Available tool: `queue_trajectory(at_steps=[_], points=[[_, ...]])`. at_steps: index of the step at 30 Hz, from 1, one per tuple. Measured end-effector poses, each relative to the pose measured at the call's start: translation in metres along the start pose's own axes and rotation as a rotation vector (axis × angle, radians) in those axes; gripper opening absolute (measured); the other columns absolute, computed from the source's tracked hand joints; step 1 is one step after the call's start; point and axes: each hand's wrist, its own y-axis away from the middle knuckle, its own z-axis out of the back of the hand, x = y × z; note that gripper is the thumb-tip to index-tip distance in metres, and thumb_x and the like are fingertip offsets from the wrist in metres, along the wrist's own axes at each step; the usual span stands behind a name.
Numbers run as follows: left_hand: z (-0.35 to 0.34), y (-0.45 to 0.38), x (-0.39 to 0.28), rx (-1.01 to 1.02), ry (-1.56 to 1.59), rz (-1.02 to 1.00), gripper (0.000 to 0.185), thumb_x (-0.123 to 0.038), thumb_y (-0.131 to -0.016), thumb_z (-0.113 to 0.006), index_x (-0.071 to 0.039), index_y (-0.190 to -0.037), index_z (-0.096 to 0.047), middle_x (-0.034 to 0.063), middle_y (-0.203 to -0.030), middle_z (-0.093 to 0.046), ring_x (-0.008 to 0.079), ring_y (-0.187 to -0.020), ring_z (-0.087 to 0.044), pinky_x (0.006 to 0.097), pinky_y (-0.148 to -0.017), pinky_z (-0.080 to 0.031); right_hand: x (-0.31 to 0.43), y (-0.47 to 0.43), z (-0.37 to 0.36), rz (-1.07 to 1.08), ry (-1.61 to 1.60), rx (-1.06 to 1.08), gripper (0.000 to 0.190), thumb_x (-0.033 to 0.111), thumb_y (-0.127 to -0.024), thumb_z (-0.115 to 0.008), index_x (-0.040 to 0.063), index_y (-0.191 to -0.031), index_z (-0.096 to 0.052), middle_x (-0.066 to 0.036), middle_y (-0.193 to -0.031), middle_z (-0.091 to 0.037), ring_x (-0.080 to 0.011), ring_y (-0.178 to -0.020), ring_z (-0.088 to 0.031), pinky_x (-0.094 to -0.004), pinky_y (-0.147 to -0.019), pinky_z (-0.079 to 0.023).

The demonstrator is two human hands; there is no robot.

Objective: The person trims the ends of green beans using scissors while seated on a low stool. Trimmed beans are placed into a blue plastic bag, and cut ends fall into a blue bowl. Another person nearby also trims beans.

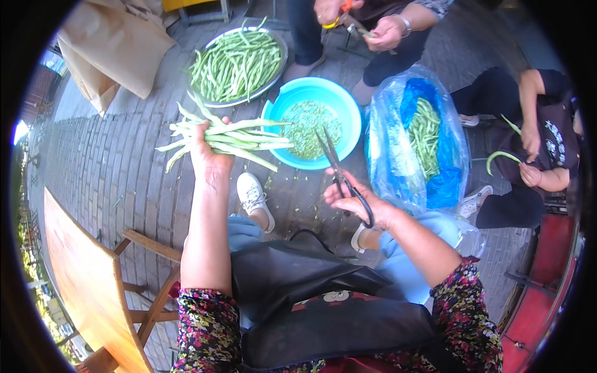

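Observation:
My left hand grips a bunch of long green beans, whose right ends reach over the rim of a turquoise plastic basin. Small green bean trimmings lie in that basin. In my right hand is a pair of dark-handled scissors, blades apart and pointing up over the basin's near side. Beyond my left hand, a round metal tray holds a heap of green beans. Right of the basin, a clear and blue plastic bag contains more beans.
A person's hands with scissors are at the top; another person at the right holds beans. Brown paper stands upper left, a wooden table lower left. Bits of green lie on the paved ground between my feet.

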Motion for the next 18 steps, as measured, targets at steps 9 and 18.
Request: queue_trajectory(at_steps=[9,18], points=[[-0.013,0.009,0.053,0.029,-0.060,0.149,0.029,-0.012,-0.084,-0.060,-0.003,-0.108,-0.046,0.0178,-0.097,-0.056,0.0318,-0.087,-0.059,0.0485,-0.083,-0.050,0.027,-0.005,-0.029,0.005,-0.177,-0.133,0.052,0.053,-0.094,-0.046,0.009,-0.120,-0.042,-0.001,-0.082,-0.047,-0.0063,-0.065,-0.044,-0.0211,-0.055,-0.040],[-0.020,-0.007,0.046,-0.006,-0.090,0.017,0.034,-0.013,-0.082,-0.061,-0.001,-0.109,-0.044,0.0176,-0.094,-0.056,0.0309,-0.084,-0.059,0.0461,-0.082,-0.050,-0.010,-0.015,-0.038,0.082,-0.126,-0.317,0.041,0.049,-0.094,-0.051,0.013,-0.112,-0.045,0.004,-0.070,-0.038,-0.0042,-0.056,-0.035,-0.0203,-0.048,-0.030]])
